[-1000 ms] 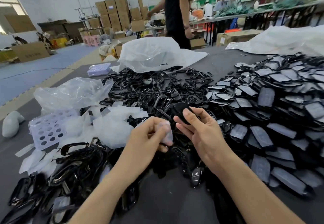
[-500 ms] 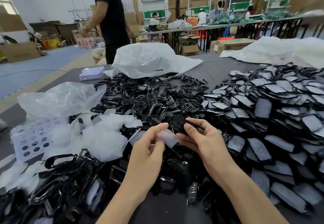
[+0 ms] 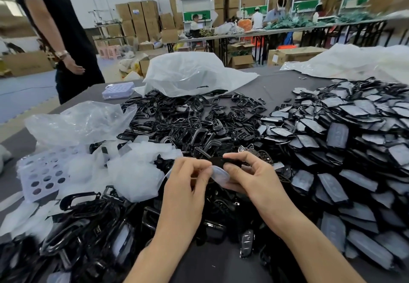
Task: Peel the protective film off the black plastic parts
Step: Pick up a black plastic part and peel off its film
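**Black plastic, bared one piece at a time**

The left hand (image 3: pixel 188 185) pinches the translucent film (image 3: pixel 220 175) in a tight grip; the right hand (image 3: pixel 254 180) holds the black part (image 3: pixel 215 161), centre frame. The peel looks midway: next, a steady pull toward the discarded films (image 3: pixel 132 172) at 9 o'clock. Film-covered parts (image 3: pixel 345 132) heap the grey counter (image 3: pixel 276 87) at 3 o'clock; cartons (image 3: pixel 137 14) line the hall at 12.

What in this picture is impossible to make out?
Head view: the small black plastic part is mostly covered by fingers of the right hand; its shape is unclear.
Whether the translucent film piece, pinched by the left hand, is fully detached: fingers hide the join.
The standing person in black is cut off by the top edge.
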The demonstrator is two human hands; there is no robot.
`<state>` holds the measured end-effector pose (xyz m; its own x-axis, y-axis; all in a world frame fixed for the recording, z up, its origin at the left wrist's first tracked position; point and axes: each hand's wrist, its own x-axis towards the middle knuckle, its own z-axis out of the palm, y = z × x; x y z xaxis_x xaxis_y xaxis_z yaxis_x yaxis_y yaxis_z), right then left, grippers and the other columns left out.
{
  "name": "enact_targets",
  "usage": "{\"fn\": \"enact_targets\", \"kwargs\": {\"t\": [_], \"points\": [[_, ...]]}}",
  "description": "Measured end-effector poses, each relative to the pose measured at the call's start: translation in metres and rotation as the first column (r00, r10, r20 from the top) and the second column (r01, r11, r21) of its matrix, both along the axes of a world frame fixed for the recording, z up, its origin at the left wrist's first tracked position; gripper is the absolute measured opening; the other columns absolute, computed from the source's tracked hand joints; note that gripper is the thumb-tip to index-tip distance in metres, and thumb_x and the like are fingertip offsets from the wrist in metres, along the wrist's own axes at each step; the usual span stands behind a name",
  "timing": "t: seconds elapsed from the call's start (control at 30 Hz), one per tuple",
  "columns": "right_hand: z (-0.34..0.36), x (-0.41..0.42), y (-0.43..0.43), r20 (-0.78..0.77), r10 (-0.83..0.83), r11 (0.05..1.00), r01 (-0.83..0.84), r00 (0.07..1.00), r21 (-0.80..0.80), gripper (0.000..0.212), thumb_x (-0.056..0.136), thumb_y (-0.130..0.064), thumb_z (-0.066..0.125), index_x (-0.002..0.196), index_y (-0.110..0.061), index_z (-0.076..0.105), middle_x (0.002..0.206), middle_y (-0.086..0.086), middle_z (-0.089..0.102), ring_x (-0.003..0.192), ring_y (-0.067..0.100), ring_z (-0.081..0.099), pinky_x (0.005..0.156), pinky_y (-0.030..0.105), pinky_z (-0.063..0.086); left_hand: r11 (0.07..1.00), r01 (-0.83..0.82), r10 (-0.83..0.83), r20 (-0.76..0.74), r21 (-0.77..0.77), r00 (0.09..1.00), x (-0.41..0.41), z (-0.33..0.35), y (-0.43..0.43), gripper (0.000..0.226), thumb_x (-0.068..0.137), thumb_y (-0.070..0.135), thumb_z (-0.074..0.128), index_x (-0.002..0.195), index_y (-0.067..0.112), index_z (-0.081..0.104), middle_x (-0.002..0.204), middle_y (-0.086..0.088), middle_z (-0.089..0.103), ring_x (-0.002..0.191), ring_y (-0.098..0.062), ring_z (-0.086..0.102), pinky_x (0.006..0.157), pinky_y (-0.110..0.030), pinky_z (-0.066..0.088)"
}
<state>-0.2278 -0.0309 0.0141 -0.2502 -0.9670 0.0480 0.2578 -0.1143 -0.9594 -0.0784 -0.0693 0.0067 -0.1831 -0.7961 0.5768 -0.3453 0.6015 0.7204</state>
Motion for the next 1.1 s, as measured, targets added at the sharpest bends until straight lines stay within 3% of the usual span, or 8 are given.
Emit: {"fn": "enact_targets", "kwargs": {"t": [0.1,0.2,0.33,0.47,0.67,0.8,0.97,1.1], "points": [[0.001,0.003,0.001,0.023,0.045,0.999,-0.045,0.999,-0.001,0.015,0.093,-0.007,0.068,0.103,-0.017,0.073,0.087,0.01,0.078,0.084,0.022,0.076,0.072,0.022,0.06,0.99,0.041,-0.022,-0.143,0.136,0.99,0.0,0.001,0.001,0.024,0.092,0.014,0.068,0.087,0.037,0.066,0.095,0.015,0.062,0.082,-0.008,0.065,0.072,-0.021,0.052],[0.002,0.008,0.002,0.077,0.096,0.995,-0.094,0.992,-0.022,0.023,0.086,-0.015,0.075,0.108,-0.014,0.07,0.095,0.015,0.078,0.091,0.028,0.076,0.075,0.024,0.06,0.955,0.112,-0.029,-0.289,0.273,0.957,0.0,0.003,0.005,0.017,0.095,0.019,0.066,0.086,0.033,0.065,0.074,0.003,0.069,0.065,-0.01,0.065,0.064,-0.018,0.05],[0.001,0.012,0.002,0.12,0.142,0.989,-0.136,0.982,-0.063,0.03,0.086,-0.024,0.07,0.114,-0.012,0.068,0.101,0.017,0.077,0.093,0.032,0.076,0.078,0.026,0.06,0.941,0.093,0.043,-0.388,0.325,0.921,-0.003,0.004,0.005,0.013,0.094,0.019,0.066,0.086,0.029,0.063,0.069,0.006,0.067,0.062,-0.009,0.062,0.061,-0.017,0.05],[0.003,0.015,0.002,0.174,0.159,0.986,-0.149,0.972,-0.074,0.045,0.08,-0.04,0.071,0.113,-0.009,0.069,0.103,0.016,0.077,0.091,0.03,0.076,0.077,0.026,0.06,0.94,0.142,0.001,-0.416,0.312,0.91,-0.002,0.005,0.002,0.016,0.094,0.014,0.066,0.096,0.03,0.063,0.077,0.012,0.066,0.068,-0.003,0.061,0.065,-0.016,0.051],[0.002,0.01,0.002,0.105,0.061,0.998,-0.057,0.993,-0.037,0.023,0.085,-0.016,0.073,0.107,-0.012,0.069,0.092,0.019,0.077,0.085,0.031,0.077,0.073,0.025,0.06,0.927,0.212,-0.097,-0.348,0.308,0.932,0.002,0.008,0.003,0.028,0.098,0.011,0.06,0.098,0.038,0.07,0.093,0.008,0.074,0.083,-0.01,0.07,0.078,-0.02,0.056],[0.001,0.009,0.003,0.081,0.082,0.996,-0.079,0.993,-0.038,0.018,0.09,-0.006,0.071,0.104,-0.017,0.072,0.094,0.017,0.077,0.086,0.029,0.077,0.076,0.026,0.06,0.905,0.259,-0.13,-0.359,0.339,0.924,0.002,0.01,0.004,0.027,0.097,0.01,0.061,0.099,0.035,0.069,0.094,0.008,0.074,0.085,-0.013,0.073,0.077,-0.019,0.056],[0.003,0.011,0.003,0.062,0.057,0.997,-0.054,0.996,-0.055,0.018,0.077,-0.035,0.077,0.093,-0.028,0.077,0.095,0.011,0.078,0.082,0.023,0.077,0.073,0.023,0.059,0.909,0.245,-0.12,-0.349,0.339,0.929,0.003,0.01,0.003,0.02,0.094,0.01,0.066,0.096,0.03,0.07,0.086,0.006,0.074,0.083,-0.012,0.073,0.076,-0.017,0.054],[0.001,0.009,0.002,0.049,0.023,0.997,-0.019,0.999,-0.076,0.017,0.078,-0.033,0.075,0.094,-0.028,0.078,0.092,0.011,0.078,0.076,0.019,0.075,0.072,0.022,0.058,0.917,0.251,-0.129,-0.366,0.31,0.922,-0.001,0.009,0.004,0.018,0.092,0.006,0.066,0.097,0.023,0.069,0.076,0.003,0.071,0.074,-0.011,0.072,0.071,-0.016,0.054]]}}
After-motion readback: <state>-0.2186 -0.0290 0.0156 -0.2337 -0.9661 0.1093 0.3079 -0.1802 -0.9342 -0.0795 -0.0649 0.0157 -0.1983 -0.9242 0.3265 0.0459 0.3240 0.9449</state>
